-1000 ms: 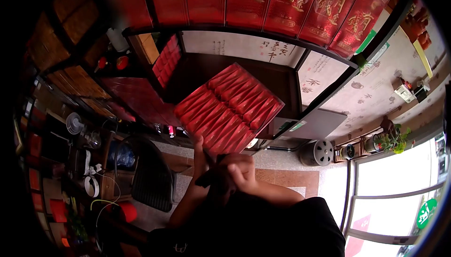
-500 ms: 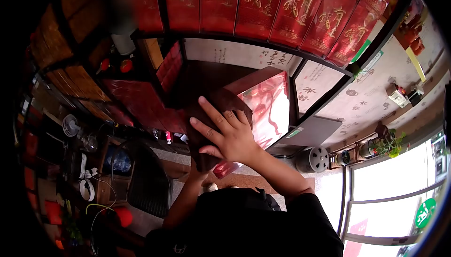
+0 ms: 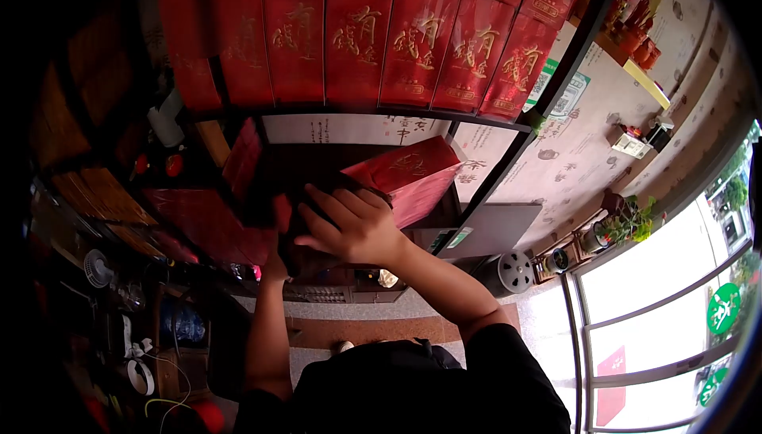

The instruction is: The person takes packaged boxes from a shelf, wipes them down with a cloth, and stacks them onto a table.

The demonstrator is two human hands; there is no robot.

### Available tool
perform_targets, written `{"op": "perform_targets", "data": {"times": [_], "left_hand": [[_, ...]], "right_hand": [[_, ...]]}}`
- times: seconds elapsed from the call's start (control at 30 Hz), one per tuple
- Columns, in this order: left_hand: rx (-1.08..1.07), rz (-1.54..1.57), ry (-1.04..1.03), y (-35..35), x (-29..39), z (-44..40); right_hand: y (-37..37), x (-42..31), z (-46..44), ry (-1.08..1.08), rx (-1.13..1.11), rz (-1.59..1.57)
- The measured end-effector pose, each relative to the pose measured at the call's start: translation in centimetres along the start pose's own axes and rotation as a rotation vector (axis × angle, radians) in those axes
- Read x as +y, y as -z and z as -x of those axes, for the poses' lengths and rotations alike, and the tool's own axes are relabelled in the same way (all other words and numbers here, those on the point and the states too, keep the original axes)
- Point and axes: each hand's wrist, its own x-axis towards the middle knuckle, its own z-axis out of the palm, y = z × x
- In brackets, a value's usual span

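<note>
A red box (image 3: 413, 174) with gold lettering stands tilted on the dark shelf under the upper row of boxes, its side facing me. My right hand (image 3: 349, 224) lies palm down over a dark cloth (image 3: 308, 261), left of the box and close to its near left corner, with the fingers apart. Left of it, my left hand (image 3: 275, 259) is raised beside the cloth; its fingers are mostly hidden in shadow, and a small red patch shows just above them.
Tall red boxes (image 3: 357, 45) fill the upper shelf. More red packages (image 3: 208, 220) are at the left. A metal drum (image 3: 508, 274), potted plants (image 3: 623, 224) and glass doors (image 3: 635, 307) are at the right.
The red box has been turned and now sits farther back, its lettered face showing. Both hands and the cloth have shifted left, and the view has swung right.
</note>
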Motion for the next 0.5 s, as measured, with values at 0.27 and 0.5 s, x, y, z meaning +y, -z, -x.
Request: {"op": "perform_targets", "data": {"times": [0.27,0.5], "left_hand": [[0.026,-0.017,-0.126,0.4,6.0,-2.8],[0.081,0.049,-0.052,-0.4,7.9,-2.8]], "right_hand": [[2.0,3.2,1.8,-0.040,-0.027,0.028],[5.0,6.9,4.4,-0.357,0.057,0.159]]}}
